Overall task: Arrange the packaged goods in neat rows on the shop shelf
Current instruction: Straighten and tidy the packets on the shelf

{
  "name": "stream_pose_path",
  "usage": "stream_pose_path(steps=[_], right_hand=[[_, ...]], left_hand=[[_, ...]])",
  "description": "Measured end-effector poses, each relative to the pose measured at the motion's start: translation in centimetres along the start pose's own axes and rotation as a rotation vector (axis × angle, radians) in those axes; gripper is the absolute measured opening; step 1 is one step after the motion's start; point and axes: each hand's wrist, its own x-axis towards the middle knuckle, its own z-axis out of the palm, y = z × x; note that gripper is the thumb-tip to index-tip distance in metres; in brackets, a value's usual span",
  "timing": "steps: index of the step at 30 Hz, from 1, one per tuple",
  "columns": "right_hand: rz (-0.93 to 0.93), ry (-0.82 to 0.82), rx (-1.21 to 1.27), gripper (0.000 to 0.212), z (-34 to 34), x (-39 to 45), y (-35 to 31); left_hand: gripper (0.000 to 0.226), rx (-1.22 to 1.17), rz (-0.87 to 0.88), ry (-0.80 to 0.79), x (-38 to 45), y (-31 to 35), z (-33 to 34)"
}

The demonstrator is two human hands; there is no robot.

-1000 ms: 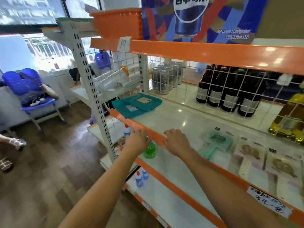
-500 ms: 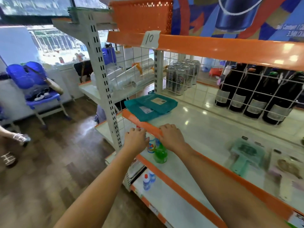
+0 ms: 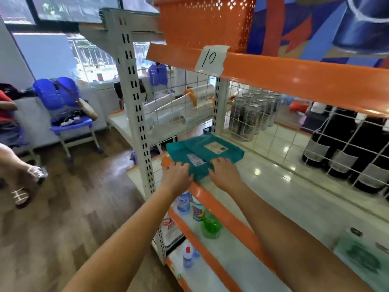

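Two flat teal packages (image 3: 212, 149) lie overlapped at the left end of the white shelf (image 3: 294, 199), each with a white label. My left hand (image 3: 177, 173) curls over the near left edge of the lower package, just above the shelf's orange front lip. My right hand (image 3: 224, 172) has its bent fingers on the near right part of the same stack. A pale green packet (image 3: 362, 260) lies flat on the shelf at the far right, blurred.
Cans (image 3: 248, 116) and dark bottles (image 3: 336, 148) stand behind the wire grid. An orange basket (image 3: 202, 20) sits on the shelf above, near a "10" tag (image 3: 210, 57). Small bottles (image 3: 199, 209) stand on the shelf below. A blue chair (image 3: 67, 114) and a seated person's legs (image 3: 19, 175) are left.
Both hands have moved left along the shelf's front lip and forward onto the teal packages. My view has swung left, so the packets at the right have mostly left the frame.
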Motion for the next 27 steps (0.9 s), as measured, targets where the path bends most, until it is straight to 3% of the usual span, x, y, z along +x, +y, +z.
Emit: stream_pose_path(steps=[17, 27], right_hand=[[0.243, -0.092, 0.034, 0.038, 1.5, 10.8, 5.8], [0.347, -0.135, 0.016, 0.038, 2.6, 14.0, 7.5]], left_hand=[[0.038, -0.058, 0.093, -0.096, 7.7, 0.0, 1.7], [0.039, -0.103, 0.144, -0.055, 9.1, -0.8, 2.9]])
